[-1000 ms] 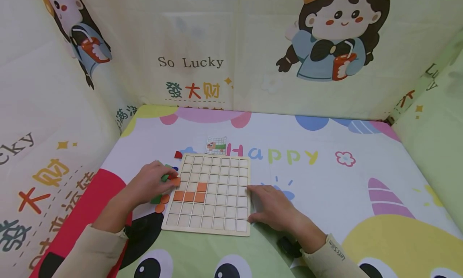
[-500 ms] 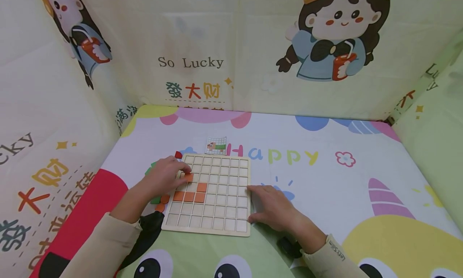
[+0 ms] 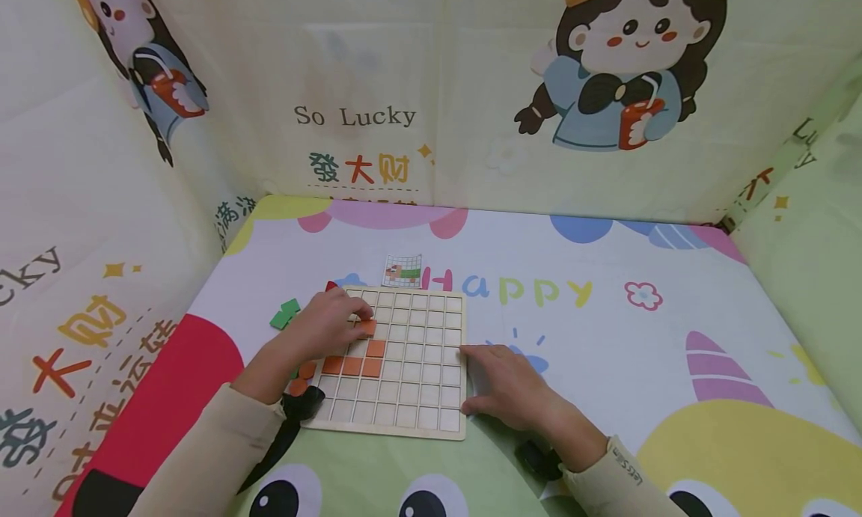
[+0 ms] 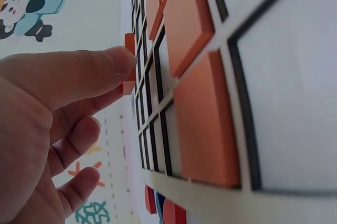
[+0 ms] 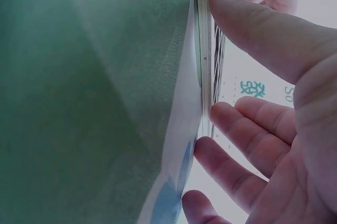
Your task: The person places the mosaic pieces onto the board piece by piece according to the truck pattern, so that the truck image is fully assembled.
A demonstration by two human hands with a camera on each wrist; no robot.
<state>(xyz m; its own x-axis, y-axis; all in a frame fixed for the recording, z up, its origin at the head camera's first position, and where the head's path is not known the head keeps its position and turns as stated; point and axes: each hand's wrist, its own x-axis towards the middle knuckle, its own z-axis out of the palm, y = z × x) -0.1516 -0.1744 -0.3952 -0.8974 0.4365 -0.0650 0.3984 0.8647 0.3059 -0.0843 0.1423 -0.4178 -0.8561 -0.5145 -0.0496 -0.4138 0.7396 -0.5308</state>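
Note:
A wooden grid board lies on the printed cloth, with several orange square tiles in its left-hand cells. My left hand pinches another orange square tile between thumb and fingers, over the upper left part of the grid. In the left wrist view that tile stands close to the grid, partly covered by the thumb; whether it touches the board I cannot tell. My right hand rests its thumb and fingertips against the board's right edge, fingers mostly straight.
Behind the board lies a small pattern card. Green pieces and round orange pieces sit left of the board. A red piece shows at its upper left corner. Fabric walls enclose the table.
My left hand has carried the orange tile from beside the board's left edge rightward over the grid, uncovering green pieces at the left. The right hand and board have stayed put.

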